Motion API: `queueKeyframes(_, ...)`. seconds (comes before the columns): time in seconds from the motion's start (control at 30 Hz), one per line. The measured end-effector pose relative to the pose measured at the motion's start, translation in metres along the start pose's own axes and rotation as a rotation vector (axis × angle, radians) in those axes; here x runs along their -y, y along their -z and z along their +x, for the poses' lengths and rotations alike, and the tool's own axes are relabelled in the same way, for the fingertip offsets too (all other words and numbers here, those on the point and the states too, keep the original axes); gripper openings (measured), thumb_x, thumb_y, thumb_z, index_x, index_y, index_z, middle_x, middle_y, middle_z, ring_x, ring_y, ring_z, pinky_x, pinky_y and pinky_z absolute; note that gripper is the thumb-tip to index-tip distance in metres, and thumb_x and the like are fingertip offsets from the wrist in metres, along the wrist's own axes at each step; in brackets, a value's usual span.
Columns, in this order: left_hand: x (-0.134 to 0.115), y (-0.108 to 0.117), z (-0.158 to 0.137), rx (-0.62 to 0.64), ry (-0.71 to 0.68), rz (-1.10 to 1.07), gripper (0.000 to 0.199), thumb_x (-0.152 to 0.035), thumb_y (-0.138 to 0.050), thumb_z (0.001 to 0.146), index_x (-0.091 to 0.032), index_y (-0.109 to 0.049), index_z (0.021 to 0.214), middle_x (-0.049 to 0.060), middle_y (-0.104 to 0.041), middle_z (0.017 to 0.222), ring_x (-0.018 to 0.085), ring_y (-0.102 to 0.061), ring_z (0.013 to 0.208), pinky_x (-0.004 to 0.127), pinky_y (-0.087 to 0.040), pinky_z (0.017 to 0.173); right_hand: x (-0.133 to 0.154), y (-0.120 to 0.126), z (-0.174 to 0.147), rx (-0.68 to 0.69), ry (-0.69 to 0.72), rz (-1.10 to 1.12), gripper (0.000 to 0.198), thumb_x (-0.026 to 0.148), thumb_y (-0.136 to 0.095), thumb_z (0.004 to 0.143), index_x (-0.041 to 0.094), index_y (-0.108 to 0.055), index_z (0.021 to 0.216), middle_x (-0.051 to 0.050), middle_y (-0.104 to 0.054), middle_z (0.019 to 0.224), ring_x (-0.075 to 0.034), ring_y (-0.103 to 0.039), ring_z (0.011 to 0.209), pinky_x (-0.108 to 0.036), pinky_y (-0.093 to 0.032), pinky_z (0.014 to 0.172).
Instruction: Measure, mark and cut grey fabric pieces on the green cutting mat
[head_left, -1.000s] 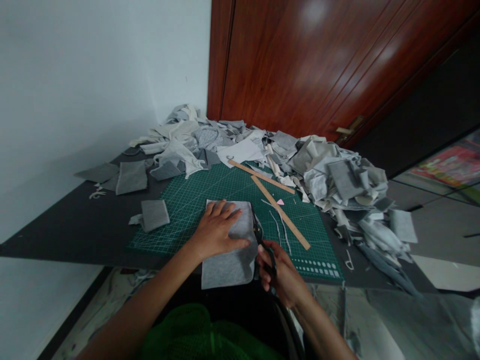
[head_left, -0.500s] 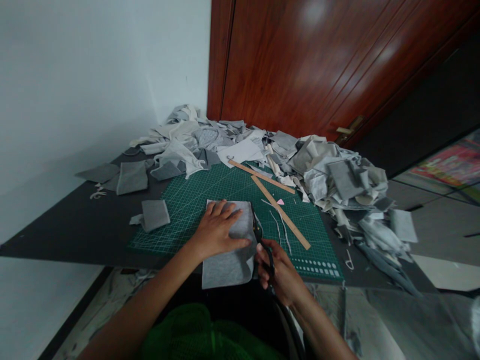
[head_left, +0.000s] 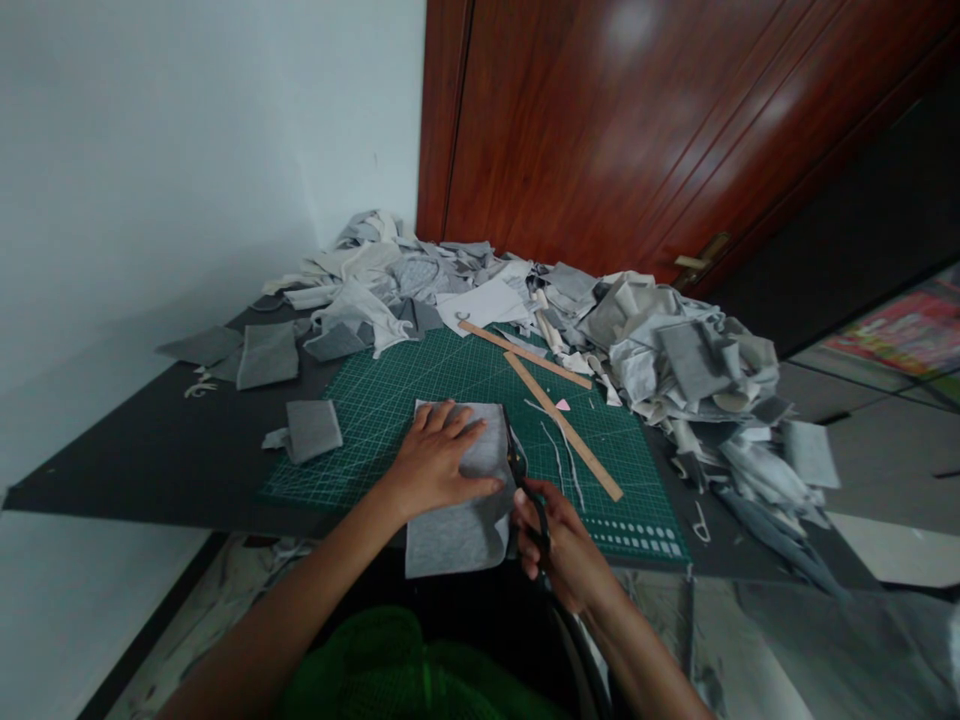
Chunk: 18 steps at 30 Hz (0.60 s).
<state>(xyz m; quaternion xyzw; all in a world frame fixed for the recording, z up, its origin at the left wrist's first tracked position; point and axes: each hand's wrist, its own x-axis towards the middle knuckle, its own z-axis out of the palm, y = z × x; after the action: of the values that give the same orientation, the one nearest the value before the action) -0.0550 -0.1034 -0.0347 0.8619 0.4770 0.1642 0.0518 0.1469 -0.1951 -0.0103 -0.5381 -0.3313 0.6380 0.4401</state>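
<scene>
A grey piece of fabric (head_left: 457,545) lies across the near edge of a green cutting mat (head_left: 420,365), its lower end reaching past the table edge. My left hand (head_left: 435,460) rests flat on the fabric with fingers spread. My right hand (head_left: 551,535) grips the black handles of a pair of scissors (head_left: 538,515). The blades point away from me along the fabric's right edge, and a narrow sliver of cloth stands off beside them. How far the blades are parted is too dark to make out.
Two wooden rulers (head_left: 566,428) and thin cloth strips (head_left: 559,455) lie on the mat's right side. Heaps of grey and white fabric scraps (head_left: 660,340) line the back and right of the table. A folded grey cloth (head_left: 313,432) sits at the mat's left edge.
The scissor blades look slightly more closed than before, at the same place on the fabric edge. Both hands hold their positions; the whole view has shifted slightly.
</scene>
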Motion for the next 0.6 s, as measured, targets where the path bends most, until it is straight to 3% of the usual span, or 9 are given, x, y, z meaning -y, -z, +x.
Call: queueKeyframes(0.6, -0.0025, 0.0027, -0.0007, 0.024, 0.021, 0.02, 0.087, -0.085, -0.055, 0.086, -0.027, -0.054, 0.152, 0.011, -0.051, 0.159, 0.042, -0.032, 0.153, 0.062, -0.021, 0.124, 0.0033, -0.0014, 0.0004, -0.005, -0.023, 0.022, 0.072, 0.065, -0.091, 0.062, 0.022, -0.057, 0.108, 0.01, -0.054, 0.066, -0.005, -0.04, 0.042, -0.017, -0.038, 0.034)
